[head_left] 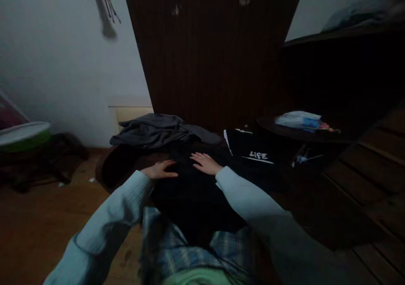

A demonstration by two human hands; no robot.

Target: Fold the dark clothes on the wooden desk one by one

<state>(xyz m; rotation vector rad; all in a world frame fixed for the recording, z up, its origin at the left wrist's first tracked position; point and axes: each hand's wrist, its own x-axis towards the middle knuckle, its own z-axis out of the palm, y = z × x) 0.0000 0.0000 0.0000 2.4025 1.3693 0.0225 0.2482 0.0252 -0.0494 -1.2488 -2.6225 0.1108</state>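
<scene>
A black cloth garment [196, 196] lies spread in front of me, its near end hanging over my plaid-covered lap. My left hand [160, 169] rests at its left side, fingers stretched out and thumb apart. Flat on the upper part of the cloth is my right hand [206, 163], its fingers spread. Neither hand grips anything. Just right of the right hand sits a folded black garment [249, 146] with white lines and white lettering. Behind the hands a crumpled grey garment [158, 130] is heaped. Dim light hides the black cloth's exact shape.
A tall dark wooden cabinet [209, 57] stands behind the clothes. On the right, a white and blue packet [299, 119] lies on a dark surface. A round white and green object [25, 135] is at the far left, above the wooden floor [41, 221].
</scene>
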